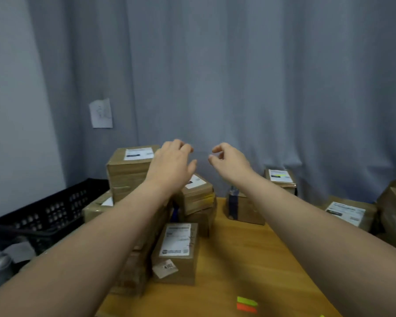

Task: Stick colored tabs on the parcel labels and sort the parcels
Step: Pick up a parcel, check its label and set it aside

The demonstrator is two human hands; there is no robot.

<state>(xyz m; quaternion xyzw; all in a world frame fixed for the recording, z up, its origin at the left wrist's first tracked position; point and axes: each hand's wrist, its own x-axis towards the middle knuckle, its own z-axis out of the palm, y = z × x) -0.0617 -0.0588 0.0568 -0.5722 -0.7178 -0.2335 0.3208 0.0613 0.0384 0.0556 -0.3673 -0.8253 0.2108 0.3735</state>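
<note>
Left hand [169, 163] and right hand [230, 161] hover empty, fingers loosely curled. Brown cardboard parcels [176, 268] sit below them, untouched.

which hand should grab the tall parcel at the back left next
Left. The left hand is empty and close by the top of the tall parcel; the right hand is also empty but farther over, past the left hand.

At least ten brown parcels [176, 252], some half hidden. Two tab pads [247, 304] at five o'clock, green and orange. One black crate [44, 216] at nine o'clock. One paper sheet [101, 113].
</note>
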